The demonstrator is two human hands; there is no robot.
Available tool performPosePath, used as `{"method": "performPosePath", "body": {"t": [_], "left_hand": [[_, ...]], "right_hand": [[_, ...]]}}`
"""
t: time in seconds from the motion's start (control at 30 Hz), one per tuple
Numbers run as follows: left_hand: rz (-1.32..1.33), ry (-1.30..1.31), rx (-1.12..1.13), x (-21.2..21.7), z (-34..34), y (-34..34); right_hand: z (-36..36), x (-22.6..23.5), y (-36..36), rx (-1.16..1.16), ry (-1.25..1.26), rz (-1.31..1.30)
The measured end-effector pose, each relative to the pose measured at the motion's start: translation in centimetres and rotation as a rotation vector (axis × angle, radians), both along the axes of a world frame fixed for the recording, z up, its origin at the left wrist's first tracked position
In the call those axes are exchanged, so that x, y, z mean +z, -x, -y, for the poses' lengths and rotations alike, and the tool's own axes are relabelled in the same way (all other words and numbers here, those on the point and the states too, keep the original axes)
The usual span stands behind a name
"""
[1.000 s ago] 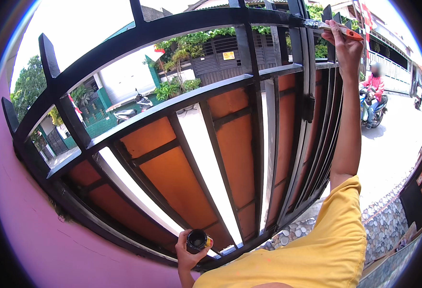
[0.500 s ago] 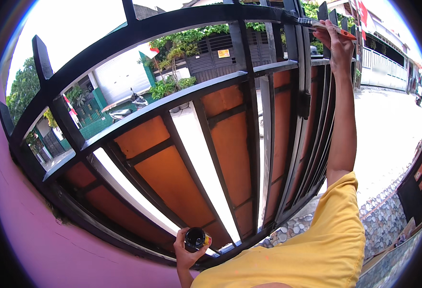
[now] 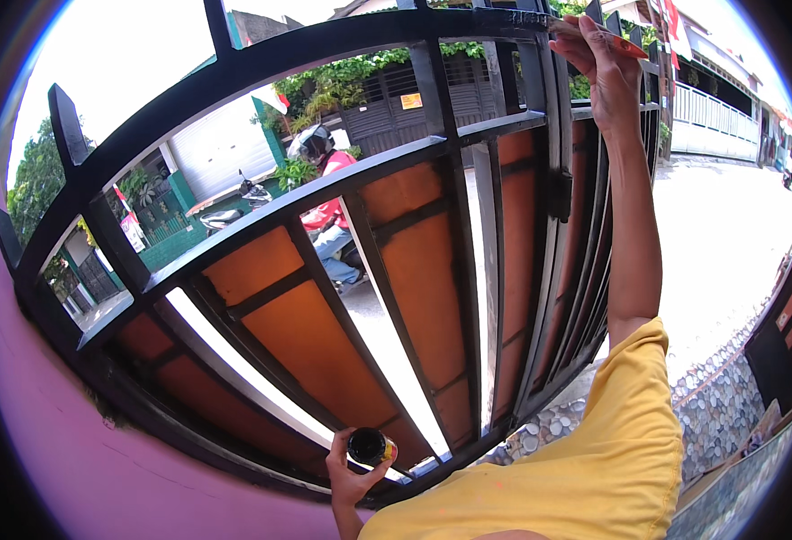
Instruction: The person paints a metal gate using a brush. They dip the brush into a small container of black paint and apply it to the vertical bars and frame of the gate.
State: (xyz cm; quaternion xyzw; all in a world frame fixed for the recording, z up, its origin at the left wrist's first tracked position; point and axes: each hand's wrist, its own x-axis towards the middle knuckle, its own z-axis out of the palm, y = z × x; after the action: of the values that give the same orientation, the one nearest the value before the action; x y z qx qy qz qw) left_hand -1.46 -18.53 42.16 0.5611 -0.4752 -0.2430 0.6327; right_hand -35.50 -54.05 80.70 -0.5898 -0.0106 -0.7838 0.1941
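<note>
My right hand [image 3: 605,65] is raised high and grips a paintbrush [image 3: 625,45] with an orange handle, its bristles against the top rail of a black metal gate [image 3: 454,135]. The gate has black bars and orange panels [image 3: 306,333]. Low down, my left hand [image 3: 351,472] holds a small open can of black paint [image 3: 371,445] close to the gate's bottom rail. My yellow sleeve [image 3: 594,459] fills the lower right.
A pink wall [image 3: 81,459] joins the gate at the left. Beyond the bars a person in red with a helmet rides a scooter [image 3: 324,211] along the street. A pebbled strip [image 3: 720,405] and a paved road lie to the right.
A scooter rider has come into view behind the gate bars. My view has shifted slightly; my right hand stays at the top rail and my left still holds the can.
</note>
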Motion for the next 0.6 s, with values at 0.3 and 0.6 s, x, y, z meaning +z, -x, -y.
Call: {"method": "performPosePath", "body": {"t": [0.3,0.6], "left_hand": [[0.011,0.01,0.02,0.6,-0.1,0.7],[0.015,-0.001,0.01,0.2,-0.4,0.6]], "right_hand": [[1.1,0.5,2.6,-1.129,0.284,0.063],[-4.5,1.6,-4.3,0.008,0.144,0.043]]}}
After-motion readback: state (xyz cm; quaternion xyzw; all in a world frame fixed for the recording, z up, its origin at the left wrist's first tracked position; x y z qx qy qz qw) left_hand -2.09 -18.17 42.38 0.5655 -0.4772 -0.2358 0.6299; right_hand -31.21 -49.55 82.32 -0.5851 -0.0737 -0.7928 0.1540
